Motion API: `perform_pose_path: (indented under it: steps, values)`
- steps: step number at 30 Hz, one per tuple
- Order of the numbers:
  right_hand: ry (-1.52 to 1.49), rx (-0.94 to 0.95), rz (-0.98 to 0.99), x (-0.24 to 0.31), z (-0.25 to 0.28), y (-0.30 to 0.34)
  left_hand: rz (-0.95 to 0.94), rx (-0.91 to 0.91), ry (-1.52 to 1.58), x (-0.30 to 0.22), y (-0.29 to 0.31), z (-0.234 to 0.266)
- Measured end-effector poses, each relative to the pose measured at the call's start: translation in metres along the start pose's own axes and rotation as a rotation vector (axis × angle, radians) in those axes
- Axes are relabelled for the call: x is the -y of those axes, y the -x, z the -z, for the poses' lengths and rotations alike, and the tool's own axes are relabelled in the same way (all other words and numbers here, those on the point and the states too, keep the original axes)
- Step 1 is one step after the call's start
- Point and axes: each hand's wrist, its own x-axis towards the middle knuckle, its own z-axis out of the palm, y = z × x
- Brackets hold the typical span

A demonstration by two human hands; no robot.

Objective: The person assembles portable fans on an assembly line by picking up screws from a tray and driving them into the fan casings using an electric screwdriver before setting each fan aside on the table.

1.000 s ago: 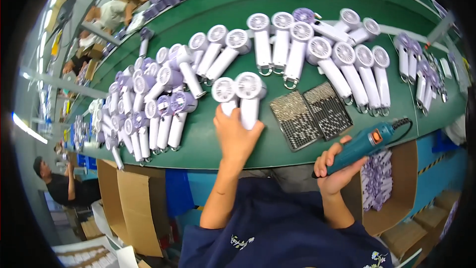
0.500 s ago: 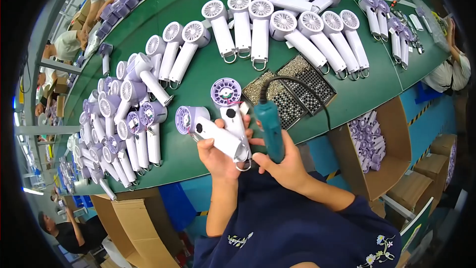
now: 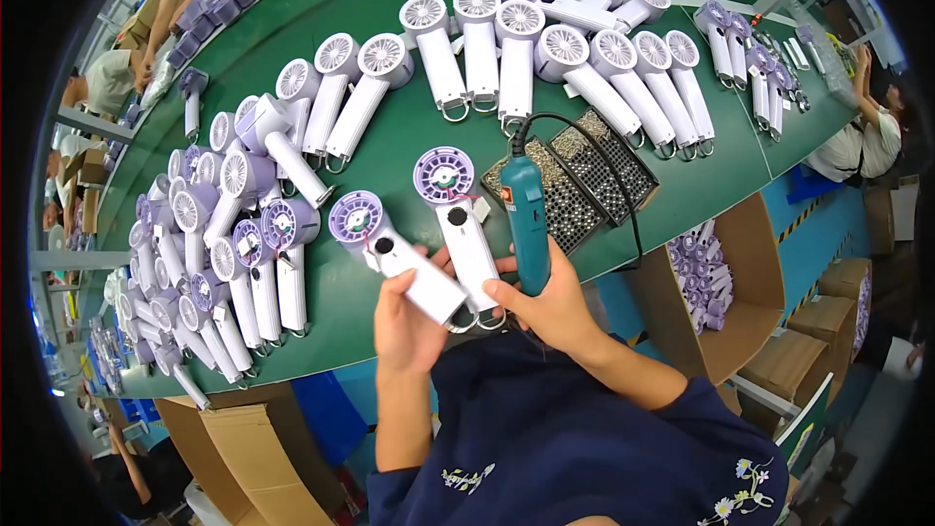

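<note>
My left hand (image 3: pixel 401 319) is closed on a white handheld fan (image 3: pixel 425 288), tilted so its open purple head faces up at the left. A second fan (image 3: pixel 469 251) of the same kind stands beside it, its open head showing wires and a small white connector. My right hand (image 3: pixel 553 310) grips a teal electric screwdriver (image 3: pixel 527 224), its cable curving from the far end. The right thumb also touches the second fan's handle near its metal loop. Left fingertips reach behind that handle; how firmly they hold it is hidden.
Finished-looking fans (image 3: pixel 385 58) lie in an arc on the green table (image 3: pixel 390 170), with a heap of fans (image 3: pixel 234 185) at the left. Two black screw trays (image 3: pixel 614 180) sit by the screwdriver. Cardboard boxes (image 3: pixel 755 273) stand below the edge. Other people work around the table.
The two fans have come apart. The left fan has swung left and its open head now faces up more. The right hand, with the screwdriver, has shifted slightly left.
</note>
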Motion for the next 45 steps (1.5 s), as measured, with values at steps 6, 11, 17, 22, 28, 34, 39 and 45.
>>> perform_pose_path:
  steps: [6, 11, 17, 22, 28, 34, 39, 45]
  values:
    - [0.030, -0.018, -0.039, -0.006, 0.004, -0.002, 0.107, -0.086, -0.394, -0.033, 0.022, 0.007]
    - [0.077, -0.036, -0.015, -0.014, 0.002, 0.000, -0.034, -0.158, -0.708, -0.028, 0.005, 0.006]
    - [0.505, -0.081, 0.181, -0.014, 0.004, 0.002, -0.052, -0.165, -1.003, -0.039, -0.006, 0.004]
    - [0.453, 0.037, 0.096, 0.010, 0.016, 0.018, -0.290, -0.262, -1.279, -0.037, -0.007, -0.002]
    - [0.232, 0.162, 0.031, 0.015, 0.032, 0.011, -0.300, -0.395, -1.425, -0.024, -0.005, -0.013]
    - [0.416, 0.092, 0.055, 0.034, 0.040, 0.024, -0.880, -0.413, -1.725, 0.012, 0.004, -0.029]
    - [-0.142, 0.153, 0.271, 0.049, 0.088, 0.014, -0.721, 0.050, -2.208, 0.022, -0.003, -0.035]
    - [-0.181, 0.181, 1.123, 0.097, 0.100, -0.041, -0.626, 0.040, -2.353, 0.027, -0.004, -0.036]
